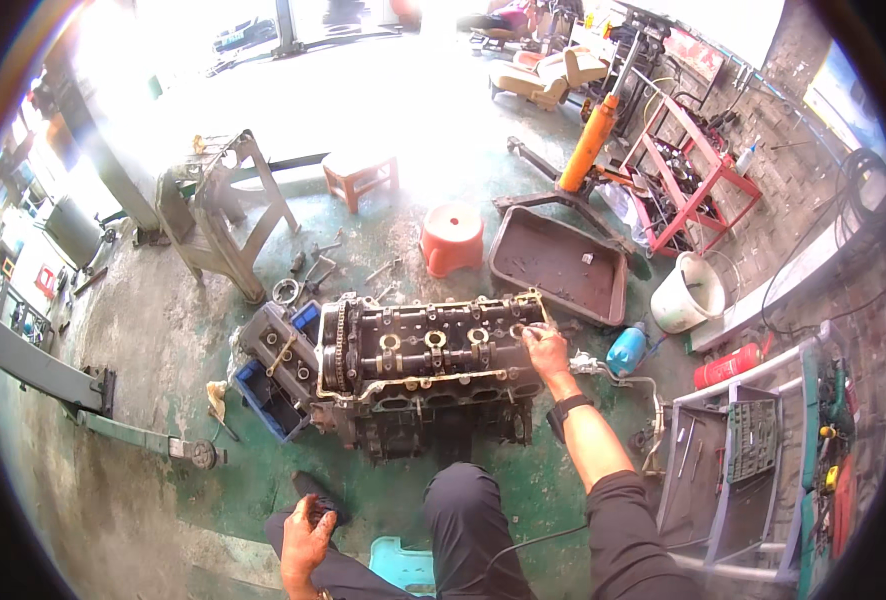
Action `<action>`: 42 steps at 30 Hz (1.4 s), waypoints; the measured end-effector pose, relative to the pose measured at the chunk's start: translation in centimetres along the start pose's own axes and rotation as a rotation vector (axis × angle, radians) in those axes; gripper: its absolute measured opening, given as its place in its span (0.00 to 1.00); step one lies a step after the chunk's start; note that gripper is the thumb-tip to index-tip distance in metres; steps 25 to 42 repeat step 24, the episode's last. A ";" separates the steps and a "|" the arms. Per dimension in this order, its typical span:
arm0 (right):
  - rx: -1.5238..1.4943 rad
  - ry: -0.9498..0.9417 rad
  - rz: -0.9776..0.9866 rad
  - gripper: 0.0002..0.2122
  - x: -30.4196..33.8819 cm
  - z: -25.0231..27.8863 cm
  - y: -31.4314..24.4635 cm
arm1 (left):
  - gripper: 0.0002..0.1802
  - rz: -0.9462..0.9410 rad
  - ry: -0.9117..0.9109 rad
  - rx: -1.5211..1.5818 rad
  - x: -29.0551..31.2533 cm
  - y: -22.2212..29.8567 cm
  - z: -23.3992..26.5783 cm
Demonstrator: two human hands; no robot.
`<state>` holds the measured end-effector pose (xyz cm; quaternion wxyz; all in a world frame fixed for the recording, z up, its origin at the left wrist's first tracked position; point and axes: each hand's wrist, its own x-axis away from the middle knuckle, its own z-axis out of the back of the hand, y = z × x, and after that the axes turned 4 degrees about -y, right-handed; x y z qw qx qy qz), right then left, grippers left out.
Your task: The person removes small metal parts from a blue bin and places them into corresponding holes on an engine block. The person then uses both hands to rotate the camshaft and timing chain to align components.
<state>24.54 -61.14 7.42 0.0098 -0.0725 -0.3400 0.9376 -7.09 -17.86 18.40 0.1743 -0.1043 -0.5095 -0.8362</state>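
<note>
An engine (443, 350) stands before my knees with its top uncovered, showing shafts, caps and a chain at its left end. Over the right end of its top is my right hand (546, 352), fingers drawn together near the round openings there. Whatever those fingers hold is too small to make out. My left hand (306, 548) rests above my left thigh, away from the engine. Its fingers are loosely bent and a little apart, with nothing visible in them. A grey engine cover (281, 345) leans against the engine's left side, over a blue crate (263, 405).
Behind the engine are a brown tub (508, 262) and a red stool (452, 240). To the right stand a white bucket (685, 300), a blue bottle (626, 352), a fire extinguisher (728, 367) and a tool cart (698, 450). Loose tools (321, 270) lie left of the stool.
</note>
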 end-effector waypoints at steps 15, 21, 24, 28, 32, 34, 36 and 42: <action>-0.151 0.373 -0.206 0.17 10.3 4.4 5.2 | 0.22 0.045 0.357 0.200 7.5 -7.3 5.9; 0.099 0.026 -0.440 0.22 30.8 6.1 11.2 | 0.20 0.115 0.599 0.328 12.6 -11.2 7.0; 0.183 -0.049 -0.423 0.18 37.3 4.9 11.3 | 0.17 0.080 0.754 0.394 14.7 -12.2 6.9; 0.183 -0.049 -0.423 0.18 37.3 4.9 11.3 | 0.17 0.080 0.754 0.394 14.7 -12.2 6.9; 0.183 -0.049 -0.423 0.18 37.3 4.9 11.3 | 0.17 0.080 0.754 0.394 14.7 -12.2 6.9; 0.183 -0.049 -0.423 0.18 37.3 4.9 11.3 | 0.17 0.080 0.754 0.394 14.7 -12.2 6.9; 0.183 -0.049 -0.423 0.18 37.3 4.9 11.3 | 0.17 0.080 0.754 0.394 14.7 -12.2 6.9; 0.183 -0.049 -0.423 0.18 37.3 4.9 11.3 | 0.17 0.080 0.754 0.394 14.7 -12.2 6.9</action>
